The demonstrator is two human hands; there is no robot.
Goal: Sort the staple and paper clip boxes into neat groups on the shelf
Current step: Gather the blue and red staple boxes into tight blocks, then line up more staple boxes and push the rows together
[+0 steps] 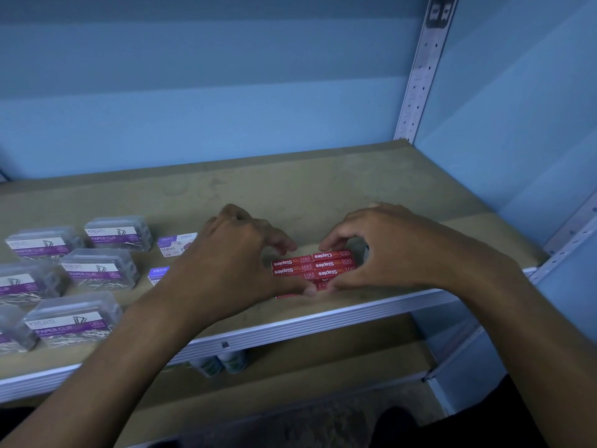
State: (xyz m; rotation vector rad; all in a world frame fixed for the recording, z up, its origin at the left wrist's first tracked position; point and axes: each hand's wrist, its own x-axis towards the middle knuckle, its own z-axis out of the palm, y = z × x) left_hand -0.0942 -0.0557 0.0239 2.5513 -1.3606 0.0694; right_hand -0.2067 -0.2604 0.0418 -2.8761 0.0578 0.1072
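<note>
Both hands meet over a block of red staple boxes [315, 268] that lies on the shelf [323, 195], near its front edge and right of centre. The boxes lie flat, packed side by side in two columns, their white "Staples" lettering upside down to the camera. The left hand [237, 253] cups the block's left side, fingers curled round the far left corner and thumb pressed to the near edge. The right hand [384, 250] mirrors it, fingers curled over the far right corner and thumb at the near edge, so the two thumbs almost touch at the front of the block. Both hands thus grip the red boxes between them.

Left of the left hand, two purple-and-white staple boxes [177, 244] lie on the shelf, one behind the other, the nearer one half hidden by the wrist. Further left stand the clear plastic paper clip boxes [100, 270] with purple labels, set in loose rows that run out of view at the left edge; loose silver clips show through their walls.

A white metal rail [323, 321] trims the shelf front, and a perforated white upright [420, 72] rises at the back right corner against a blue wall [226, 92]. On the lower shelf, under the rail, the tops of two small containers [223, 363] with green markings show; what they are I cannot tell
</note>
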